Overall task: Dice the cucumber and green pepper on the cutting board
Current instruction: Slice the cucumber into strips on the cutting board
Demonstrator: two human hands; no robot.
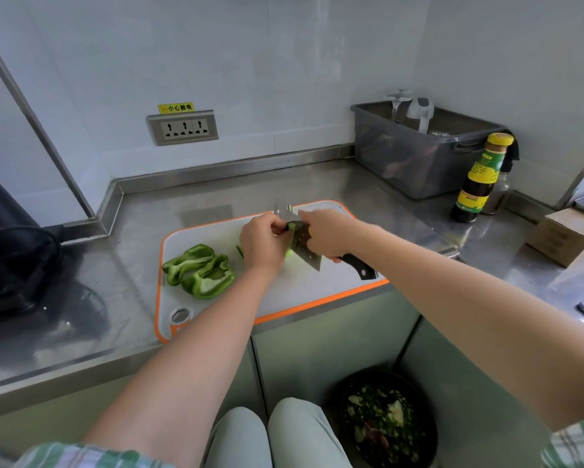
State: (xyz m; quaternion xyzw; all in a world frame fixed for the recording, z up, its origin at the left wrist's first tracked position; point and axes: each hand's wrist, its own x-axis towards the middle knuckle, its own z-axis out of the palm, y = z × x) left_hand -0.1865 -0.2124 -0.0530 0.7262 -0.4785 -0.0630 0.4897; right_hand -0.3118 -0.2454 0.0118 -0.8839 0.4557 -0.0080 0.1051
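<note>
A white cutting board (317, 292) with an orange rim lies on the steel counter. Two or three large green pepper (199, 270) pieces lie on its left side. At the board's middle my left hand (261, 243) curls round a dark green cucumber (296, 231) piece, mostly hidden between my hands. My right hand (329, 234) grips a cleaver-style knife (309, 256) up near the blade, and its black handle sticks out toward the lower right. The blade rests against the cucumber. A thin cucumber sliver (240, 250) lies just left of my left hand.
A grey plastic bin (415, 157) with glassware stands at the back right, with a dark sauce bottle (476, 180) and a cardboard box (560, 236) to its right. A black object (10, 258) sits at the left. A bin with scraps (385, 423) stands on the floor.
</note>
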